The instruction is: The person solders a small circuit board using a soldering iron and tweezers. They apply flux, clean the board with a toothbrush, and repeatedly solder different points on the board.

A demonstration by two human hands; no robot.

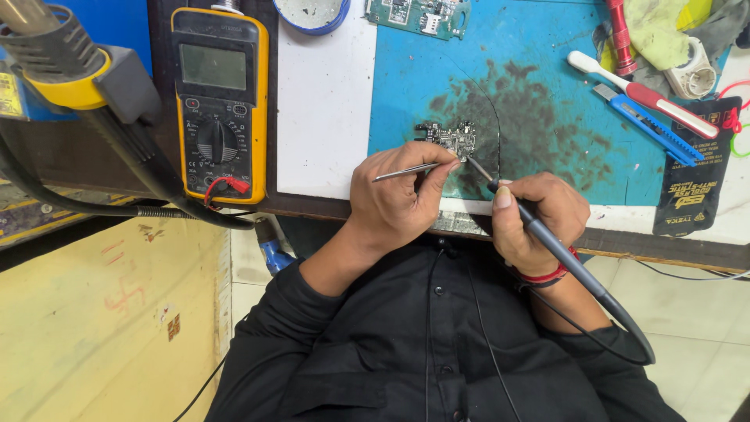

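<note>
Hands (402, 195) bent – tools on board (451, 137)

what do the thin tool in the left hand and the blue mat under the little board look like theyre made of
Thin silver tweezers in the left hand: likely bare metal, given the bright, shiny grey sheen. Blue work mat under the small dark circuit board: probably matte rubber or silicone, dull and non-reflective, with dark scorch-like stains; the exact material is uncertain.

Small dark circuit board (449, 137) (flat), thin tweezers (406, 171), soldering iron (539, 230) tip touching
</note>
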